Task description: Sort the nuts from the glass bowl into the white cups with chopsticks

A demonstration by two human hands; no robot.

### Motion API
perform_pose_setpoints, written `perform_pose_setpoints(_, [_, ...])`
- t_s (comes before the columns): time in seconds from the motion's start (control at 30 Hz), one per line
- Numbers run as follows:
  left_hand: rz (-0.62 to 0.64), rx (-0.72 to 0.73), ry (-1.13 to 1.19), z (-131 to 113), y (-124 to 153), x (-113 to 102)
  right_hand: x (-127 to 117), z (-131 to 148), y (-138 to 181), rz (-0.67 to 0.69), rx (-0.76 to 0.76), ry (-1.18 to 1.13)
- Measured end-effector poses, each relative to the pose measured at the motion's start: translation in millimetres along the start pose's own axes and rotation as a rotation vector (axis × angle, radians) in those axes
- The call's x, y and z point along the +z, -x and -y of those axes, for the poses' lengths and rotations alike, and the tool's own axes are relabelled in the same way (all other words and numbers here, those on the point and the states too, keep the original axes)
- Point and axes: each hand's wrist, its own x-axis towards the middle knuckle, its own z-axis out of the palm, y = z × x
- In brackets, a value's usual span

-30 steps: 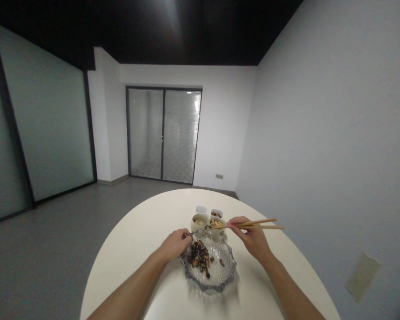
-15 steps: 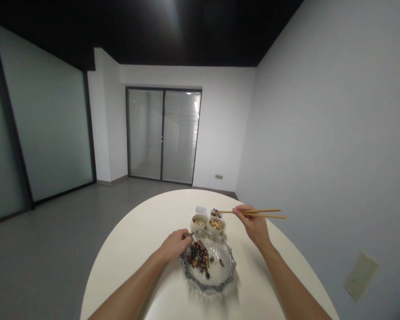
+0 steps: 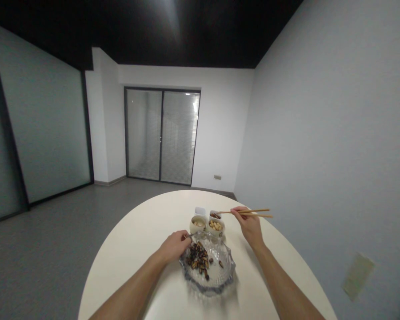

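Note:
A scalloped glass bowl (image 3: 224, 279) holding several dark seeds lies on the round white table (image 3: 136, 249). My left hand (image 3: 175, 244) grips the bowl's left rim, fingers curled. My right hand (image 3: 249, 222) holds a pair of wooden chopsticks (image 3: 253, 213) level, their tips over the small white square cup (image 3: 215, 215) behind the bowl. Two round cups stand between: one with pale pieces (image 3: 198, 223), one with peanuts (image 3: 216, 226). Another white square cup (image 3: 200, 211) stands at the back left.
The table's curved edge runs close on the left and far side, with grey floor (image 3: 53, 231) beyond. A plain wall (image 3: 320, 155) rises just right of the table. Glass sliding doors (image 3: 162, 135) close the far end of the room.
My right hand lifted the chopsticks from the peanut cup back to the square cup behind it; the tips now hover there. My left hand stayed on the bowl's rim.

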Motion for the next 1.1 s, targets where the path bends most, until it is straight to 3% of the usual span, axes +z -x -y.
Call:
perform_pose_setpoints(0.13, [-0.003, 0.002, -0.001, -1, 1, 0, -6, 22, 12, 0.024, 0.030, -0.095])
perform_pose_setpoints(0.4, [0.006, 0.015, -0.005, 2, 4, 2, -34, 57, 39, 0.389, -0.043, 0.009])
perform_pose_setpoints(0.63, [-0.006, 0.020, 0.007, 2, 4, 2, -35, 78, 45, 0.605, -0.075, 0.168])
perform_pose_setpoints(1.1, [-0.006, 0.018, -0.026, 2, 2, 4, -28, 75, 49, 0.644, -0.072, 0.146])
